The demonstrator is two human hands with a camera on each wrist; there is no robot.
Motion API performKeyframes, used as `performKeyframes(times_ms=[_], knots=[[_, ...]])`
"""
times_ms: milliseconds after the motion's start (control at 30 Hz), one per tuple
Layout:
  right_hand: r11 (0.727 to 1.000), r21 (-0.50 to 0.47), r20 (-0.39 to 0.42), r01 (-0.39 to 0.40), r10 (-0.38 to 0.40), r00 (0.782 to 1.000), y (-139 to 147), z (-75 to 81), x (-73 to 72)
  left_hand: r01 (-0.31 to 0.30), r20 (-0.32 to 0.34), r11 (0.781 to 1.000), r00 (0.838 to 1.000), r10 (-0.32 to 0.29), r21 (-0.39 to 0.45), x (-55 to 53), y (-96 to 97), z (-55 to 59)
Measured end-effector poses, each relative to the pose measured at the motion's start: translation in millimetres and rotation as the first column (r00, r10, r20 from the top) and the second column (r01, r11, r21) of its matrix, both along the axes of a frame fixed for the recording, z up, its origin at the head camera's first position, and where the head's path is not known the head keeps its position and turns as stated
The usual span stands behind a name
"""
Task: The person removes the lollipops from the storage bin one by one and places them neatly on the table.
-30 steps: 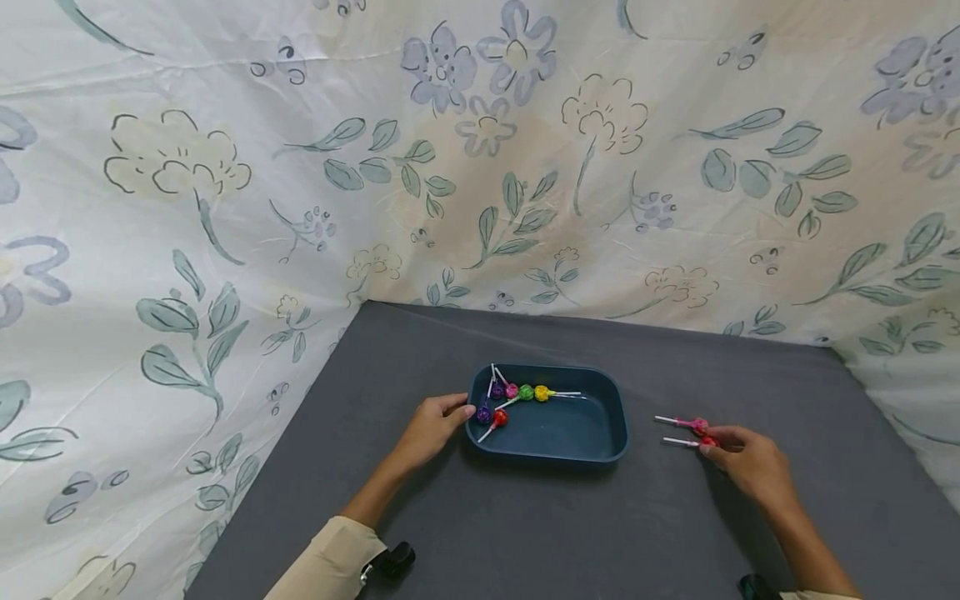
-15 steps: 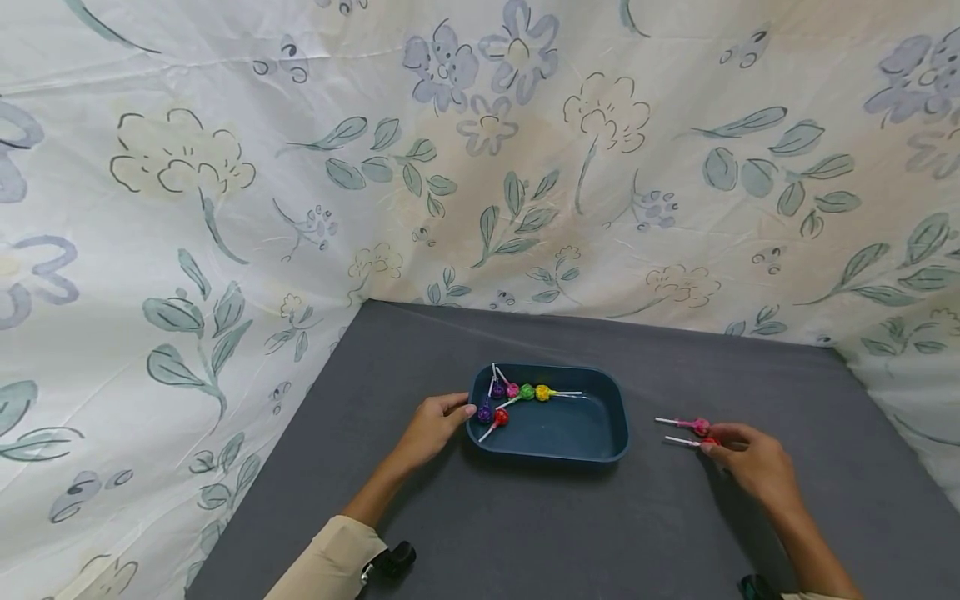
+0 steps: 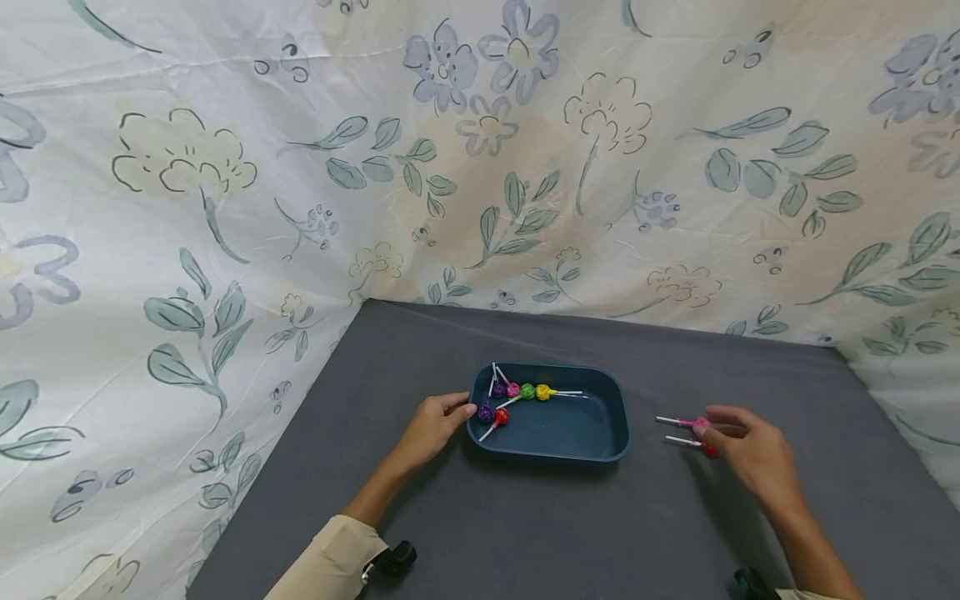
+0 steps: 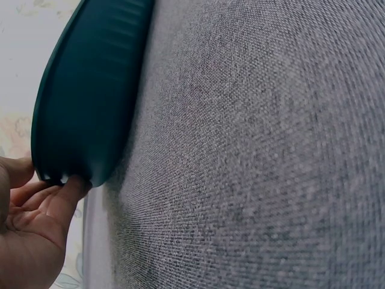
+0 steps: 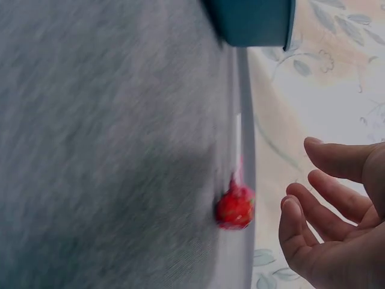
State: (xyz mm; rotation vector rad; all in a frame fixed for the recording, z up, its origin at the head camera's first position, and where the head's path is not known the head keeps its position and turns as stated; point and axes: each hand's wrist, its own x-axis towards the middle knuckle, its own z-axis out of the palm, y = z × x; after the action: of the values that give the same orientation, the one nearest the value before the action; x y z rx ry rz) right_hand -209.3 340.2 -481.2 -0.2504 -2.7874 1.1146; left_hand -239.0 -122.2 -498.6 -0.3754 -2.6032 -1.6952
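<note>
A dark blue tray (image 3: 588, 429) stands on the grey cloth. My left hand (image 3: 431, 429) grips its left end, thumb at the rim and fingers against the outer wall in the left wrist view. Purple lollipops (image 3: 485, 413), a pink lollipop (image 3: 513, 390), a green lollipop (image 3: 527, 392), a yellow lollipop (image 3: 544, 392) and a red lollipop (image 3: 501, 417) lie inside. Right of the tray, another pink lollipop (image 3: 686, 422) and red lollipop (image 3: 708, 450) lie side by side, sticks toward the tray. My right hand (image 3: 753, 454) hovers over their heads, thumb and fingers apart, holding nothing in the right wrist view.
Grey cloth (image 3: 525, 525) covers the table. A white flowered sheet (image 3: 480, 225) hangs behind it and along both sides. A black wrist device (image 3: 395, 560) sits by the left sleeve (image 3: 330, 558).
My right hand has let go of the red lollipop and risen slightly, its fingertips now over the pink one. The left hand keeps its grip on the tray.
</note>
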Motion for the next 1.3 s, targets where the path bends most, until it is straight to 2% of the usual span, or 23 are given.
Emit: performKeyframes(times_ms=[167, 467, 900, 1100, 1300], knots=[[1.000, -0.003, -0.033, -0.013, 0.013, 0.999, -11.0, 7.4, 0.8, -0.007, 0.011, 1.000, 1.000, 0.007, -0.001, -0.1, 1.0, 0.2], [0.996, -0.082, -0.033, -0.024, 0.022, 0.999, -30.4, 18.1, 0.4, -0.009, 0.005, 1.000, 1.000, 0.009, -0.011, 0.5, 0.7, -0.2], [0.983, -0.148, -0.064, -0.108, 0.100, 0.993, -52.4, 24.7, 2.3, -0.010, 0.009, 1.000, 1.000, 0.010, -0.006, 0.0, 0.4, -0.5], [0.979, -0.170, -0.092, -0.109, 0.094, 0.991, -63.0, 24.3, -0.1, 0.000, 0.015, 1.000, 1.000, 0.000, 0.006, -1.8, 1.7, -2.7], [0.973, -0.202, -0.085, -0.114, 0.099, 0.992, -81.9, 25.9, -5.4, -0.013, 0.009, 1.000, 1.000, 0.013, 0.001, -0.5, 0.4, -2.3]])
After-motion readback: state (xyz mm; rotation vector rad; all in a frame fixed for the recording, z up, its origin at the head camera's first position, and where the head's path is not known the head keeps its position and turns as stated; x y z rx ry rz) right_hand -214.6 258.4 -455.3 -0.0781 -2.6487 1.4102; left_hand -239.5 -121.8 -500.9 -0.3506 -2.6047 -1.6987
